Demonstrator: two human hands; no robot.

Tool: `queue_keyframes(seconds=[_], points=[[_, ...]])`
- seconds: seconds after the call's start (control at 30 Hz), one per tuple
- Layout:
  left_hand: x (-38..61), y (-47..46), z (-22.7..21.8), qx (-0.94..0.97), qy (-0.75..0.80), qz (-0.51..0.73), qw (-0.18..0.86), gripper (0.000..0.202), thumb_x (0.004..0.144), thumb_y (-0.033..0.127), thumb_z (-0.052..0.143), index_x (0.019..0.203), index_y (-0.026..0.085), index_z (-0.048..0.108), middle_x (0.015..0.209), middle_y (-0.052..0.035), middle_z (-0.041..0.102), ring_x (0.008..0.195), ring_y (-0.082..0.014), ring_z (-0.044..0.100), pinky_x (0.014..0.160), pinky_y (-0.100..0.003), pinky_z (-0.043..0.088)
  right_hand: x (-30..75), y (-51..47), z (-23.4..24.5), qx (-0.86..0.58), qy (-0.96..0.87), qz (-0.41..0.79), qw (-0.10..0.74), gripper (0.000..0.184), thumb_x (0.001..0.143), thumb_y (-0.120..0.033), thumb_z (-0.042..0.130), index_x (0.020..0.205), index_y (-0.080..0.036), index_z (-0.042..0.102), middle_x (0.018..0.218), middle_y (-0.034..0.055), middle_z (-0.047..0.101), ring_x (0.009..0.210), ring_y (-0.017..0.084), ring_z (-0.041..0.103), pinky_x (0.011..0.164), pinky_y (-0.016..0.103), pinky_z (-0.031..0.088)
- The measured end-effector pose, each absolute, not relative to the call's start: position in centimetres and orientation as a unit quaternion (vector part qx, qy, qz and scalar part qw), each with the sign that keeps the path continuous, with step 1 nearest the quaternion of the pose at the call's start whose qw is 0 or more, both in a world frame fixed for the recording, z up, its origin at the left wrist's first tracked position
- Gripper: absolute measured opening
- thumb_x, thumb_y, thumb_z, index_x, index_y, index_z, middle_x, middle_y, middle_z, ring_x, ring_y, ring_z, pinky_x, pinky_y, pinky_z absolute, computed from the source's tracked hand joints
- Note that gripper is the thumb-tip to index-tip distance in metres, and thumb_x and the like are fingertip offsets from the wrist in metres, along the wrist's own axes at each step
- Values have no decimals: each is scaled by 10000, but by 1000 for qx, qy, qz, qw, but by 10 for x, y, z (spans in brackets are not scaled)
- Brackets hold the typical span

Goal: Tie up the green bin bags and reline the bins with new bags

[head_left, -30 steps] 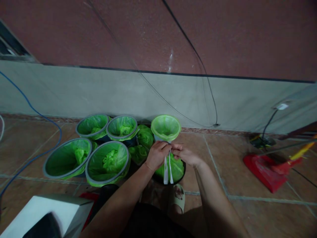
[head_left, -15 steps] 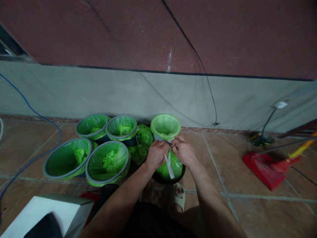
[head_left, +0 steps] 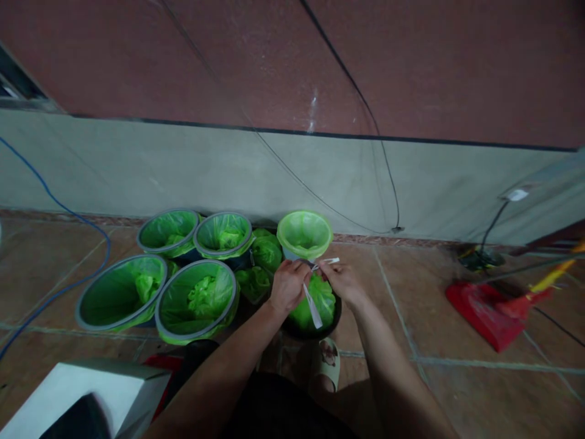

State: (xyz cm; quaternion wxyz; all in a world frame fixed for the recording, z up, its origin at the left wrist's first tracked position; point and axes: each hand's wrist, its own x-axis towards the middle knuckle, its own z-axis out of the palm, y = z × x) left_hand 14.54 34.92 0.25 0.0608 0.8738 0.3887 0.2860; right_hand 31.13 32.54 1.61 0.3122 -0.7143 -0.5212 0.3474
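My left grip pinches white plastic drawstring strip above green plastic bin bag; my right grip clasps second white strip.

Dim, murky light; soft, edge-warped wide-angle view.

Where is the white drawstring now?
Head view, centre: the white drawstring is held between left hand and right hand, over the green bag in the black bin.
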Motion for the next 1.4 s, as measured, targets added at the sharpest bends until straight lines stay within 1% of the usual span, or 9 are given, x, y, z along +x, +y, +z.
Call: queue_keyframes(seconds=[0.2,0.37,0.5,0.63,0.8,0.93,1.1,1.2,1.4], points=[[147,346,1,879,387,271,64,150,898,201,526,775,193,610,747,-24,622,767,-175,602,790,-320,461,296,336,-2,-693,-467,410,365,407,758,-524,582,636,-150,690,521,28,607,464,135,521,438,232,336],[146,344,2,864,435,224,121,170,864,225,568,703,193,614,724,-36,637,710,-179,600,708,-308,454,307,336,-5,-771,-529,230,270,302,824,-397,573,673,-197,741,658,79,704,601,173,626,491,237,362],[146,348,-1,789,491,224,293,213,811,251,579,606,195,594,593,9,579,599,-139,530,585,-260,392,306,335,-5,-787,-561,155,204,283,847,-364,561,748,-198,768,751,113,732,695,206,670,557,258,397],[150,353,0,587,496,308,561,276,731,274,588,489,180,495,460,39,443,469,-95,430,491,-230,338,302,335,1,-786,-556,185,199,248,835,-352,566,817,-219,775,801,100,741,727,219,680,596,272,413],[154,349,5,322,411,393,757,351,664,375,671,522,161,432,769,-54,680,508,-66,513,475,-200,375,302,334,10,-774,-532,229,256,250,815,-335,551,728,-215,751,681,52,714,605,172,635,532,250,380],[155,350,4,333,409,399,750,369,675,457,715,600,149,527,649,-32,629,549,-104,565,540,-231,441,304,330,10,-738,-511,289,333,268,779,-409,599,711,-194,744,639,41,706,551,173,605,508,256,390],[154,358,-5,531,398,386,641,174,626,190,742,765,140,651,637,26,609,600,-106,550,595,-223,435,298,329,12,-622,-560,349,421,262,756,-440,660,798,-201,759,835,58,751,743,214,664,694,302,493],[152,359,-7,652,381,371,540,99,719,184,676,811,148,685,747,-5,667,709,-141,587,660,-245,467,294,331,17,-573,-600,335,446,255,768,-444,664,762,-204,750,859,61,723,797,202,646,734,293,487],[147,354,5,762,338,337,437,193,882,229,506,776,174,658,699,-9,648,642,-129,571,615,-234,455,299,335,22,-575,-591,388,411,445,895,-548,447,990,-193,697,793,34,667,600,132,536,570,249,416]])
